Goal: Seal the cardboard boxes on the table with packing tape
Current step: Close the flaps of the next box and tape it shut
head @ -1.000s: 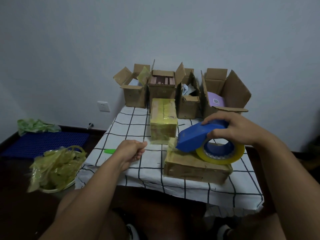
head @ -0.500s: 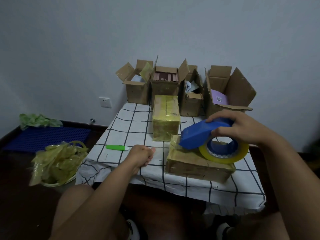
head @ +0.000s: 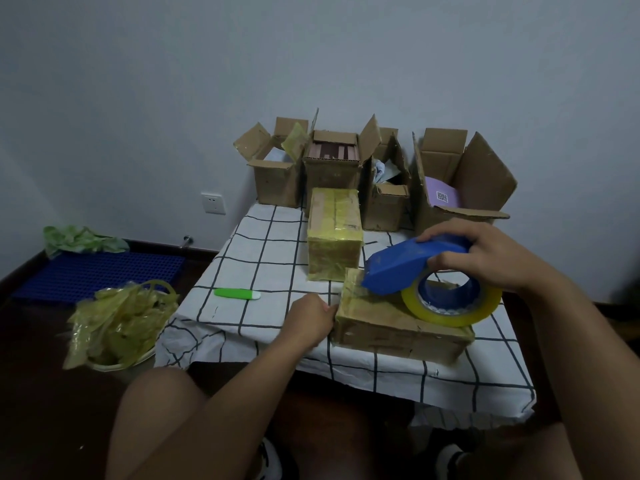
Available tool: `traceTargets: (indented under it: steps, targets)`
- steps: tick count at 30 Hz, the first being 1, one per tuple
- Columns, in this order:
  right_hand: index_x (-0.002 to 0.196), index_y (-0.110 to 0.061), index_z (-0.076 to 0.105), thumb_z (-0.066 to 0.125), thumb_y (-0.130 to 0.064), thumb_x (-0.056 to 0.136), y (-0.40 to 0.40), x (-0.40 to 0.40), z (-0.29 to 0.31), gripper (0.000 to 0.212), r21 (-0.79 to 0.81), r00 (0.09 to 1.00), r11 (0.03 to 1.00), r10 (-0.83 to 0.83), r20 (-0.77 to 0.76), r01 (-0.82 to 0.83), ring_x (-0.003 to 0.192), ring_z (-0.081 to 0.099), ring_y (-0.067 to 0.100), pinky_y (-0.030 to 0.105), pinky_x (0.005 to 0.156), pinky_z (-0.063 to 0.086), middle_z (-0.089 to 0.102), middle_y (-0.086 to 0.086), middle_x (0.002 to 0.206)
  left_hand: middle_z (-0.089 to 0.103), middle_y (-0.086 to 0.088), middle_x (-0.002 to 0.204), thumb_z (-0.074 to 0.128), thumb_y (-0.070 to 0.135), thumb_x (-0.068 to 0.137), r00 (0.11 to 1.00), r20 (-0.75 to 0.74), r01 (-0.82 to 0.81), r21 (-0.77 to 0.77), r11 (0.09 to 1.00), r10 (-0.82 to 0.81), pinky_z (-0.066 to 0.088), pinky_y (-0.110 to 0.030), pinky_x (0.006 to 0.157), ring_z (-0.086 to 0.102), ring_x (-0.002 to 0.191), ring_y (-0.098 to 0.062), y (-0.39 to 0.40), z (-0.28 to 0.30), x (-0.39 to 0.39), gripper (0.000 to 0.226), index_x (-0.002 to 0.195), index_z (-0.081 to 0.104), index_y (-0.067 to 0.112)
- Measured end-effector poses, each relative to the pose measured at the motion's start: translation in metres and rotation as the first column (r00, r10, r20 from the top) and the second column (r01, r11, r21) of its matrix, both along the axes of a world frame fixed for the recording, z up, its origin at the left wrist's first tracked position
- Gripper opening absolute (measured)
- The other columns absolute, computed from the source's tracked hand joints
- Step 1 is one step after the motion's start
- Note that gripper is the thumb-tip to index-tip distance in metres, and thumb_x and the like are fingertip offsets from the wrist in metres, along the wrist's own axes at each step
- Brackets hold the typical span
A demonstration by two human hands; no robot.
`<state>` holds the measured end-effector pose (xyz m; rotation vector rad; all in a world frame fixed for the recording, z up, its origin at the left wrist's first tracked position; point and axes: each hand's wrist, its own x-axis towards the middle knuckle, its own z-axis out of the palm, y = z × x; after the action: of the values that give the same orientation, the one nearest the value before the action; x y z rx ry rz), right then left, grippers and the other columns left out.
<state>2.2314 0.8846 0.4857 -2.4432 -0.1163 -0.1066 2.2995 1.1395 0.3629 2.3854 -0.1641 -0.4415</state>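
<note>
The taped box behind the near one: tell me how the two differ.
The taped box stands taller, wrapped in yellow tape, untouched. The near box lies flat and mostly bare; the tape dispenser rests on it and the left hand touches its end. Both are closed cardboard.

— What is the table covered with?
— A white cloth with a black grid. A flat cardboard box lies near the front edge, a taped box behind it, four open boxes at the back, and a green cutter at left.
</note>
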Motion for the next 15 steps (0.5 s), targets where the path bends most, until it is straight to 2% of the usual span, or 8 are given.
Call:
traceTargets:
  steps: [2,4,7,10,12,13,15]
  targets:
    - [0.107,-0.043,0.066,0.069,-0.040,0.079,0.000,0.000,-0.001,0.028,-0.001,1.000,1.000,0.003,0.004,-0.003,0.097,0.060,0.008,0.026,0.084,0.046,0.060,-0.017,0.110,0.071,-0.014,0.095,0.057,0.034,0.096,1.000,0.027,0.007,0.030,1.000,-0.008,0.045,-0.029,0.067,0.061,0.080,-0.025,0.000,0.001,-0.001,0.028,0.080,0.060,0.011]
    - [0.106,-0.045,0.065,0.065,-0.043,0.074,0.000,0.001,-0.001,0.032,-0.007,1.000,1.000,-0.007,0.004,0.007,0.096,0.059,0.007,0.024,0.081,0.044,0.059,-0.017,0.109,0.067,-0.014,0.104,0.057,0.036,0.096,0.998,0.061,0.005,0.054,0.999,-0.008,0.044,-0.031,0.073,0.061,0.094,-0.027,0.000,0.001,-0.001,0.029,0.097,0.056,0.007]
    - [0.105,-0.046,0.064,0.065,-0.044,0.073,0.001,0.000,-0.003,0.032,-0.005,1.000,1.000,-0.011,0.008,0.011,0.095,0.058,0.007,0.024,0.080,0.043,0.059,-0.016,0.108,0.061,-0.014,0.113,0.061,0.040,0.094,0.996,0.093,-0.006,0.070,0.997,-0.001,0.041,-0.031,0.072,0.059,0.105,-0.031,0.000,0.002,0.000,0.050,0.123,0.041,0.004]
    - [0.105,-0.045,0.065,0.072,-0.038,0.081,0.000,-0.001,-0.004,0.026,-0.007,1.000,1.000,-0.009,0.024,0.009,0.095,0.058,0.008,0.023,0.079,0.042,0.059,-0.014,0.108,0.058,-0.014,0.116,0.060,0.040,0.094,0.987,0.152,0.028,0.172,0.985,-0.054,0.043,-0.035,0.072,0.059,0.101,-0.031,-0.001,0.004,-0.002,0.053,0.128,0.034,0.009]
    - [0.104,-0.045,0.064,0.075,-0.030,0.085,0.000,-0.001,-0.004,0.026,-0.013,1.000,1.000,-0.002,0.025,0.002,0.094,0.058,0.008,0.024,0.078,0.042,0.059,-0.011,0.108,0.051,-0.014,0.122,0.063,0.046,0.091,0.984,0.166,0.033,0.201,0.979,-0.067,0.043,-0.035,0.074,0.057,0.106,-0.033,0.003,0.004,-0.003,0.060,0.130,0.034,0.011]
    - [0.104,-0.045,0.064,0.073,-0.033,0.083,0.001,-0.002,-0.004,0.026,-0.014,1.000,1.000,-0.004,0.024,0.005,0.093,0.058,0.008,0.023,0.077,0.041,0.059,-0.011,0.108,0.048,-0.013,0.123,0.064,0.048,0.089,0.984,0.166,0.031,0.171,0.985,-0.060,0.042,-0.034,0.075,0.056,0.107,-0.032,0.005,0.002,-0.002,0.060,0.129,0.036,0.012]
    - [0.104,-0.046,0.064,0.067,-0.042,0.075,0.002,-0.004,-0.003,0.029,-0.007,1.000,1.000,-0.015,0.021,0.015,0.092,0.057,0.006,0.021,0.076,0.040,0.058,-0.013,0.107,0.051,-0.007,0.123,0.064,0.042,0.091,0.981,0.191,0.040,0.033,0.999,-0.045,0.043,-0.026,0.077,0.056,0.103,-0.021,0.009,0.002,-0.005,0.043,0.121,0.049,0.015]
